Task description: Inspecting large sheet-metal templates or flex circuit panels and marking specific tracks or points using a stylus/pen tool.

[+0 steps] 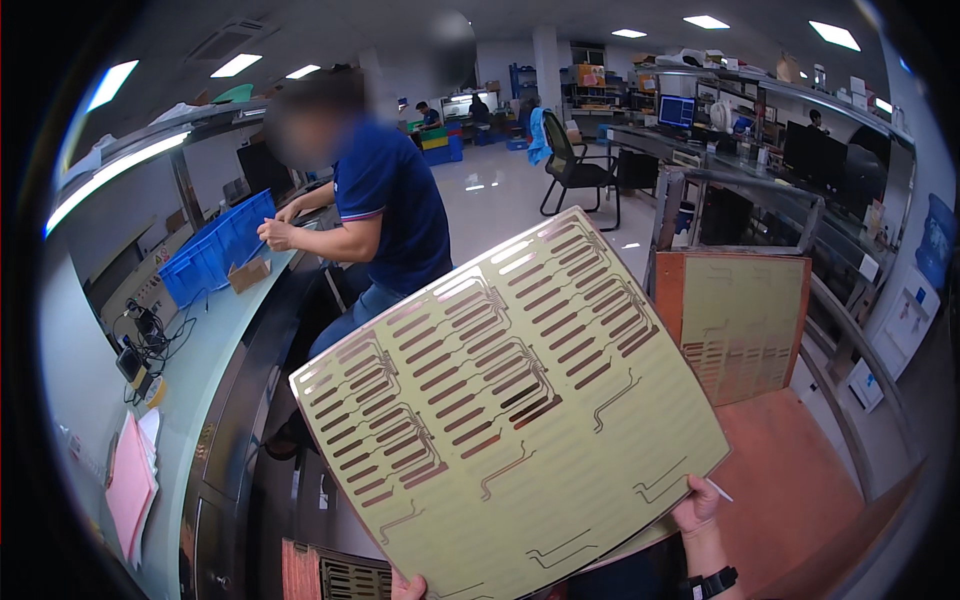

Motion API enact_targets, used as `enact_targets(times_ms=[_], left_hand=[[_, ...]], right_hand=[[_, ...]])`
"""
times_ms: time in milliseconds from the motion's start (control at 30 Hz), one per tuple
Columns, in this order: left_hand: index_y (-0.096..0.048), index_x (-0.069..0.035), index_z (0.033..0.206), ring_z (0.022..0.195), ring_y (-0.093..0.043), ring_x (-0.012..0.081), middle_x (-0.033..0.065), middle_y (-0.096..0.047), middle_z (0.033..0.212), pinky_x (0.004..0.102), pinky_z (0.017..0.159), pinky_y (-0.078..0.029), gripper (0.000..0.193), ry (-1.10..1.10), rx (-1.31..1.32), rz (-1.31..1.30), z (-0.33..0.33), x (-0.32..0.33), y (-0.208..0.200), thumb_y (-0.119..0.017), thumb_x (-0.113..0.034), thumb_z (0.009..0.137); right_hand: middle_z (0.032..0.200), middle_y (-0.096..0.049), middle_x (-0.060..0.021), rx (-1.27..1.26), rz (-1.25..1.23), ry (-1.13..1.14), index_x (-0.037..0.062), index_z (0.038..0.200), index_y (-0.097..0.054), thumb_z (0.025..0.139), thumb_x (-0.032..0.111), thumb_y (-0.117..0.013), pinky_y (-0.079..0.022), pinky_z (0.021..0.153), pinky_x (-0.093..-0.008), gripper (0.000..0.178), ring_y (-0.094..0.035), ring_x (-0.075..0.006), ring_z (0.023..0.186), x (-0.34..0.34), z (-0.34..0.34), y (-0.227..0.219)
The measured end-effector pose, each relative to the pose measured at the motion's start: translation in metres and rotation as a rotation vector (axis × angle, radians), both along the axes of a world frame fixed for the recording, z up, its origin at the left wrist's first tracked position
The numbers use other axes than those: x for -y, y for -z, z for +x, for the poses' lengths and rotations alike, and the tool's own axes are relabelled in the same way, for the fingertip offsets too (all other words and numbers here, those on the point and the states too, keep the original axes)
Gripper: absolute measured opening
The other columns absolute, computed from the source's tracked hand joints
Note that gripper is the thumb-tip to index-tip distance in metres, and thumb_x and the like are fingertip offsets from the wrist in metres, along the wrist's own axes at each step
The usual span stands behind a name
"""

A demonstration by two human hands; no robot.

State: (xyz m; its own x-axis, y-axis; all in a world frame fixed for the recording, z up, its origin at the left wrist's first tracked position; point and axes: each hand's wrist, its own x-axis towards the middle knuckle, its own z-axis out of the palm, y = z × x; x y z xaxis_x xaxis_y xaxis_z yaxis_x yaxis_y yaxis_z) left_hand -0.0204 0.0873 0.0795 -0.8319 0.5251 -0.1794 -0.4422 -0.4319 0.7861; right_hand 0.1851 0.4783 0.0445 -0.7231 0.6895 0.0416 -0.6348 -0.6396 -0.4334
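A large pale-green circuit board panel point(600, 470) with rows of copper-coloured traces is held up, tilted, in front of me. My right hand point(697, 505) grips its lower right edge, thumb on the face. Out of that hand sticks a thin white tip, like a pen point(719, 489). At the lower edge of the view, my left hand point(408, 587) pinches the panel's bottom edge; only the thumb area shows. A similar panel point(748, 300) leans upright on an orange-brown board at the right. Below the held panel, a stack of panels point(352, 577) shows partly.
A metal-framed cart point(840, 350) with a reddish-brown base board point(775, 450) stands at my right. At the left, a person in a dark blue shirt point(395, 200) sits by a bench point(215, 375) holding a blue crate point(215, 250), cables and pink sheets point(130, 475). An office chair point(580, 170) stands beyond.
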Motion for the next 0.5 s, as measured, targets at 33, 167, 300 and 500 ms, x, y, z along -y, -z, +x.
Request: enact_targets(times_ms=[33,167,300,500], left_hand=[[-0.028,-0.002,0.146,0.131,-0.041,0.0245,0.0116,-0.043,0.143,0.0380,0.110,-0.033,0.063,-0.003,-0.002,-0.002,0.000,0.001,-0.001,-0.059,-0.010,0.092],[-0.028,-0.002,0.146,0.132,-0.041,0.0239,0.0114,-0.042,0.144,0.0377,0.111,-0.032,0.064,-0.013,-0.016,-0.030,0.001,0.002,-0.008,-0.060,-0.013,0.092],[-0.031,-0.005,0.143,0.123,-0.052,0.0273,0.0129,-0.048,0.137,0.0425,0.102,-0.044,0.072,-0.034,-0.043,0.199,-0.010,0.000,0.014,-0.071,-0.009,0.083],[-0.033,-0.006,0.143,0.121,-0.053,0.0230,0.0116,-0.049,0.136,0.0386,0.102,-0.044,0.067,0.033,-0.001,0.149,-0.013,0.005,0.016,-0.068,-0.007,0.086]], right_hand=[[0.130,-0.054,-0.0152,-0.002,-0.002,-0.003,0.0001,0.134,-0.045,0.078,0.006,-0.065,-0.039,0.106,-0.0500,0.060,-0.051,-0.0340,0.123,0.001,0.000,-0.001],[0.130,-0.054,-0.0159,0.020,0.014,0.047,0.0001,0.135,-0.044,0.076,0.006,-0.064,-0.038,0.107,-0.0496,0.062,-0.051,-0.0341,0.123,0.006,-0.007,-0.001],[0.131,-0.054,-0.0157,0.014,-0.018,0.121,-0.0003,0.135,-0.043,0.075,0.007,-0.065,-0.037,0.108,-0.0489,0.064,-0.050,-0.0335,0.123,0.003,-0.001,0.011],[0.134,-0.052,-0.0157,0.004,-0.005,0.129,-0.0023,0.135,-0.043,0.081,0.010,-0.062,-0.036,0.109,-0.0489,0.059,-0.049,-0.0324,0.125,-0.002,0.000,0.023]])
